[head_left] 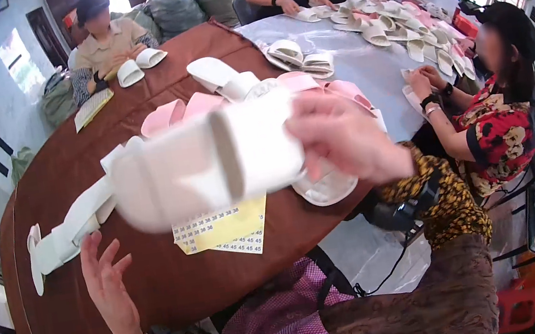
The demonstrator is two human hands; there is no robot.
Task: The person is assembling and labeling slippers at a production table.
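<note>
A white slide sandal (171, 171), smeared by motion, hangs in the air over the near part of the table. My right hand (345, 131) grips its strap end, fingers wrapped round the edge. To the lower left, my left hand (110, 280) is raised with fingers apart and nothing in it. Beside its fingertips lies a row of overlapping white slides (75, 220) on the brown tabletop. Under the held sandal are yellow sticker sheets (238, 223) with rows of small printed labels. Another white slide (327, 186) lies below my right hand.
Pink slides (166, 116) and a white slide (216, 78) lie behind the held one on the brown table cover (159, 273). A large heap of slides (391, 24) covers the far right table. Co-workers sit around, one (496, 77) close on my right. A red stool (523, 301) stands lower right.
</note>
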